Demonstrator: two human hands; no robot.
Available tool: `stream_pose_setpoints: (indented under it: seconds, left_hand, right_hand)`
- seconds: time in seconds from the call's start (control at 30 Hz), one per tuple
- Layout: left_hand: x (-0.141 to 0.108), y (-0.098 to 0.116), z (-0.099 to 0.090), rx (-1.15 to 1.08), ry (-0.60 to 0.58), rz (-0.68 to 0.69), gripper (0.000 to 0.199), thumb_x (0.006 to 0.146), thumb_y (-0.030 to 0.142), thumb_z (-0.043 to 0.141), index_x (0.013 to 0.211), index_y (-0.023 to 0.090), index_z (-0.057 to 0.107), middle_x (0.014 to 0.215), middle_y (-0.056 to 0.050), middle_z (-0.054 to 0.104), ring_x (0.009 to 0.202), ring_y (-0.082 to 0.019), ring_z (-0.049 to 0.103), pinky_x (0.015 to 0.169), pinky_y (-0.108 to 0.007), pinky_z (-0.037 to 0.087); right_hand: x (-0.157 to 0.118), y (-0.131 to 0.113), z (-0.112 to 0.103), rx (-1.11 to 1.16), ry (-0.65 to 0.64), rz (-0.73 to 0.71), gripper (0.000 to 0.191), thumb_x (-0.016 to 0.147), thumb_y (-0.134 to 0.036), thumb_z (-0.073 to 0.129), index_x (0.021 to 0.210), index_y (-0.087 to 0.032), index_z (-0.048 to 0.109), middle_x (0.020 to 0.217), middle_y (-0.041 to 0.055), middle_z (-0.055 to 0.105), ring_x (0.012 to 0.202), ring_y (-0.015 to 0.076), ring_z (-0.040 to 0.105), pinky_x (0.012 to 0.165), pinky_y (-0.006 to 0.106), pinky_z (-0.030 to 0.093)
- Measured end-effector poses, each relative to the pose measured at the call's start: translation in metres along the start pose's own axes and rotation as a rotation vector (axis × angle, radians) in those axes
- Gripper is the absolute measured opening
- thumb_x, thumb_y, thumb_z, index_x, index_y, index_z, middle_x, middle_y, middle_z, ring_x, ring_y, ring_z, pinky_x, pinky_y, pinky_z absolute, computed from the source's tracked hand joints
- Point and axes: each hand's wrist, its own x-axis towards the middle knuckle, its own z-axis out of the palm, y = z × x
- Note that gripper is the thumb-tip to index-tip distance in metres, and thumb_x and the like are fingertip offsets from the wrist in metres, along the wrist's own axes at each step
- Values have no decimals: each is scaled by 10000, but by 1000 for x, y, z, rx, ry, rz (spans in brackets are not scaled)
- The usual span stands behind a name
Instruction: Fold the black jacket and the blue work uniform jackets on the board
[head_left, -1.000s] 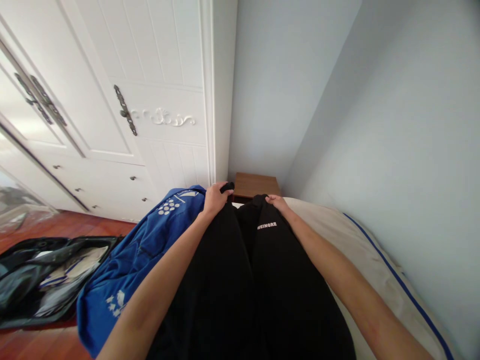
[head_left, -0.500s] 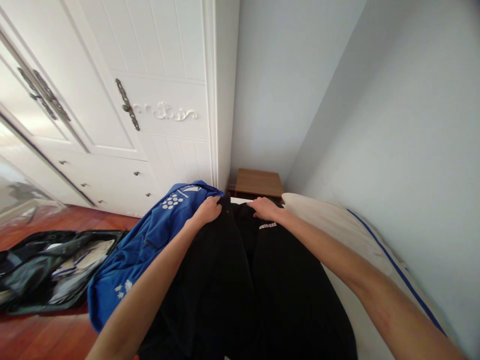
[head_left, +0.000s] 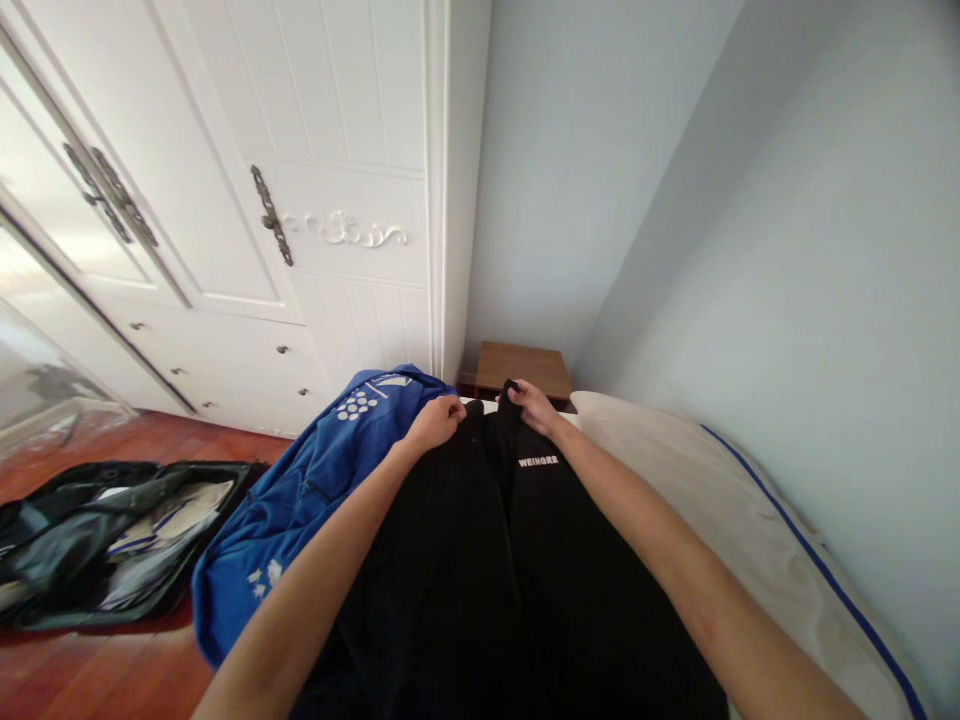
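A black jacket [head_left: 450,570] lies spread out in front of me, with pale lettering on its right front and a slit down the middle. My left hand [head_left: 437,422] is closed, its fingertips pinching the garment's far edge on the left of the opening. On the other side, my right hand [head_left: 531,404] grips a folded-up flap of the black cloth at the far edge, just above the lettering. Beside my left forearm is a blue garment [head_left: 322,470] with white prints, partly covered by the jacket. The jacket's near end runs out of view.
An open suitcase [head_left: 217,545] packed with clothes lies on the red wooden floor [head_left: 97,670] at left. A white wardrobe [head_left: 360,330] stands ahead, next to a small brown nightstand [head_left: 523,370]. To the right a cream pillow [head_left: 675,480] with blue piping rests against the wall.
My right hand has lifted and turned up the black flap at the far edge. My left hand has shifted slightly right, still at the jacket's edge. The view has moved a little.
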Motion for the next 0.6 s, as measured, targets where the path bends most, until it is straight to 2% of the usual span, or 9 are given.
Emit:
stream_pose_setpoints:
  seconds: [0.07, 0.13, 0.23, 0.3, 0.4, 0.5, 0.6]
  left_hand:
    - [0, 5, 5, 45, 41, 3, 179, 843, 219, 512, 889, 168, 677, 932, -96, 703, 942, -240, 632, 900, -364, 481]
    - [-1, 8, 10, 130, 49, 54, 294, 833, 220, 534, 1093, 163, 657, 1169, -138, 662, 1152, -282, 568, 1009, -416, 427]
    - [1, 9, 19, 242, -47, 125, 553, 815, 185, 529, 1368, 187, 508, 1448, -135, 496, 1378, -296, 391, 1122, -473, 317]
    - [4, 5, 23, 260, -119, 104, 568, 822, 183, 516, 1389, 202, 495, 1446, -126, 504, 1374, -298, 400, 1125, -486, 310]
    - [9, -1, 23, 303, -141, 76, 482, 812, 192, 549, 1291, 216, 595, 1298, -126, 617, 1239, -313, 522, 1058, -463, 385]
    - [16, -3, 19, 288, -91, 101, 402, 777, 168, 609, 1172, 199, 678, 1160, -116, 680, 1143, -302, 581, 1019, -410, 424]
    - [21, 2, 17, 108, 21, 151, 406, 780, 175, 662, 1186, 159, 679, 1104, -108, 700, 1072, -263, 616, 992, -352, 452]
  right_hand:
    - [-8, 8, -7, 64, -37, -37, 538, 512, -511, 888, 809, -232, 536, 827, 11, 693, 838, 204, 658, 812, 357, 514]
    - [-15, 9, -19, 92, -98, -74, 506, 488, -424, 916, 756, -235, 530, 880, 0, 703, 944, 213, 660, 912, 384, 489]
    - [-25, -1, -37, 9, -207, -39, 463, 509, -349, 903, 597, -205, 471, 915, 14, 711, 1026, 235, 648, 963, 416, 463]
    - [-31, -11, -45, -138, -302, 15, 429, 586, -336, 853, 516, -188, 456, 995, 57, 715, 1064, 255, 637, 969, 435, 459]
    - [-40, -25, -50, -418, -426, 24, 264, 664, -248, 766, 500, -182, 569, 1181, 80, 671, 1176, 269, 582, 1043, 451, 407]
    - [-47, -33, -50, -630, -413, -57, 146, 675, -178, 701, 539, -195, 652, 1291, 57, 602, 1265, 267, 513, 1106, 442, 340]
    - [-47, -31, -49, -739, -338, -143, 133, 673, -166, 682, 545, -195, 661, 1280, 58, 577, 1234, 262, 520, 1083, 426, 360]
